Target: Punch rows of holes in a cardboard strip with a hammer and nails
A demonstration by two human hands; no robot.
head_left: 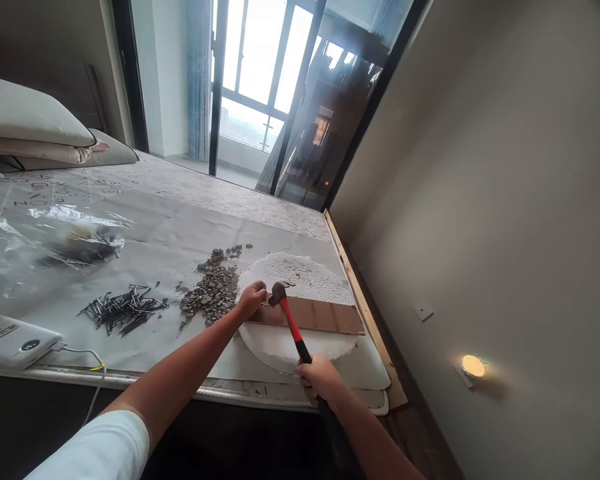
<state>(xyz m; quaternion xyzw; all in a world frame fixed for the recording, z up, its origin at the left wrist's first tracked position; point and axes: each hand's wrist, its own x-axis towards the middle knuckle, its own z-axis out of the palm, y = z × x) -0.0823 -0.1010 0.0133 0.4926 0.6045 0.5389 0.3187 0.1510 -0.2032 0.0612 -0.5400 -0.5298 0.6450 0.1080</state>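
My right hand (320, 379) is wrapped round the black grip of a claw hammer (293, 323) with a red and black handle. The hammer's head is raised at the left end of a brown board (320, 315), close beside my left hand (253, 298). The left fingers are pinched together at the board's left end, and whatever they hold is too small to make out. Under the board lies a round, rough white foam slab (280, 345). Left of it is a heap of grey gravel (214, 290), and farther left a pile of dark nails (124, 309).
A white power bank (20, 341) with a cable lies at the near left edge. Behind it is a clear plastic bag (75, 240) with dark contents. Grey sheeting (155, 233) covers part of the mattress. A wooden bed rail (353, 277) and wall bound the right side.
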